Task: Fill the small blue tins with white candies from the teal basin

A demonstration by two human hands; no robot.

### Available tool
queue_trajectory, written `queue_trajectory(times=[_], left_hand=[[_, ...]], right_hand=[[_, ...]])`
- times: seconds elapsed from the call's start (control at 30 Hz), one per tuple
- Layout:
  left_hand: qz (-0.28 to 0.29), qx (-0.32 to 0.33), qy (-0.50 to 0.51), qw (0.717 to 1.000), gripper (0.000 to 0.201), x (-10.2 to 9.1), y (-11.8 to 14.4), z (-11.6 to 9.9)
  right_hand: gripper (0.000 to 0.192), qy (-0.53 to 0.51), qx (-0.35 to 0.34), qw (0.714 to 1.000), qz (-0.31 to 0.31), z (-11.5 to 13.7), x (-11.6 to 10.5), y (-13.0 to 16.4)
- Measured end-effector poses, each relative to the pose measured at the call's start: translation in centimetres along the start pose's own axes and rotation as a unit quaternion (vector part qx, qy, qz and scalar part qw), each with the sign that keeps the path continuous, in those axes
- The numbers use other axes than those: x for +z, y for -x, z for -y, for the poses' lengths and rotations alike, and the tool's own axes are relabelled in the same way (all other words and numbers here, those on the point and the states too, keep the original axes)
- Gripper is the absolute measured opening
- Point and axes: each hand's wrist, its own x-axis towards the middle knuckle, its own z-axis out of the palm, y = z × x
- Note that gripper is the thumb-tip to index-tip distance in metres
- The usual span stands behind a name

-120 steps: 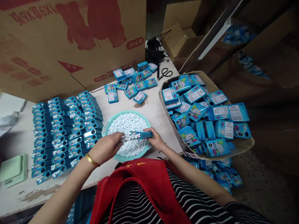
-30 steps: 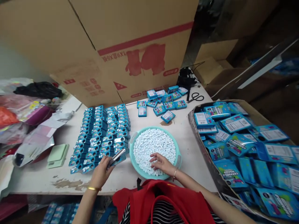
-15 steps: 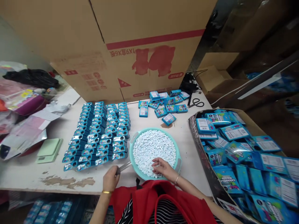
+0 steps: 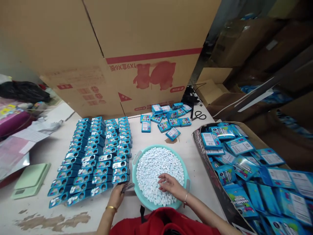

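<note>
Two hands work low in the frame: the left hand (image 4: 117, 195) grips a small blue box (image 4: 127, 187) beside the teal basin (image 4: 137, 182); the right hand (image 4: 171, 186) rests loosely spread on the white tablets (image 4: 156, 166).

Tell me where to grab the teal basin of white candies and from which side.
Take the teal basin by its pale side handles, left and right, with a hand coming in from each side. It sits flat and heaped with loose white candies, so keep it level.
</note>
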Motion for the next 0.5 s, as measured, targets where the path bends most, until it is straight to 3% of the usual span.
queue_trajectory(times=[0.13,0.23,0.3,0.37,0.5], left_hand=[[-0.013,0.005,0.024,1.000,0.053,0.1,-0.3,0.5],[-0.009,-0.002,0.039,0.999,0.050,-0.2,-1.1,0.6],[-0.011,-0.007,0.053,0.999,0.049,-0.5,-1.8,0.7],[-0.017,-0.014,0.064,0.998,0.048,-0.5,-2.5,0.9],[-0.034,-0.031,0.079,0.996,0.044,1.2,-2.6,2.4]], right_hand=[[0.052,0.042,-0.065,0.997,-0.013,3.4,-1.7,-3.7],[0.040,0.111,-0.145,0.983,-0.027,6.8,-3.0,-8.7],[0.031,0.226,-0.201,0.952,-0.054,9.2,-3.6,-12.9],[0.022,0.363,-0.222,0.900,-0.089,11.7,-3.9,-17.5],[0.027,0.469,-0.215,0.849,-0.117,16.7,-3.9,-26.9]])
